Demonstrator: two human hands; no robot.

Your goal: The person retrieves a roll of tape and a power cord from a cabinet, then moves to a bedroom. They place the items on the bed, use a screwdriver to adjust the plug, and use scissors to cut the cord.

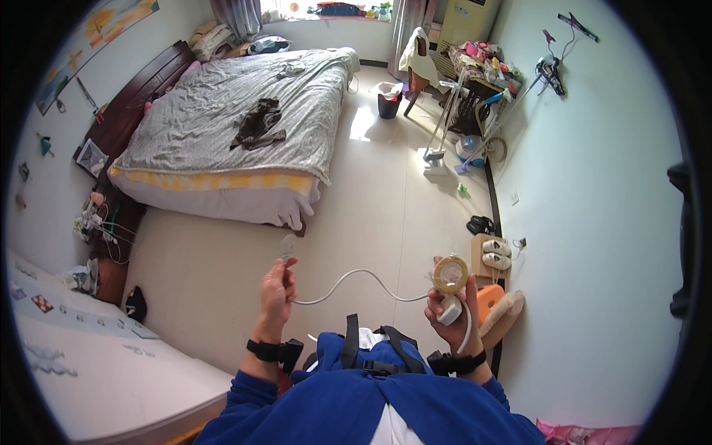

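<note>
In front of me at centre left, my left hand [277, 291] is closed around a pale, oblong piece [288, 246] that points away from me; its exact kind is unclear. A white cable [356, 274] leaves this hand and arches slackly across to the other one. My right hand [449, 319] grips a roll of yellowish tape [450, 274], its ring facing up, together with a white, blocky plug-like piece [449, 309]. More white cable loops down past that palm toward the wrist. Both wrists wear black straps.
Beyond stands a bed [222, 133] with a grey cover and dark clothing. Along the right wall are shoes on a cardboard box [486, 256], an orange stool [489, 304], a broom and dustpan [435, 162]. A white cabinet [111, 363] flanks me on the left.
</note>
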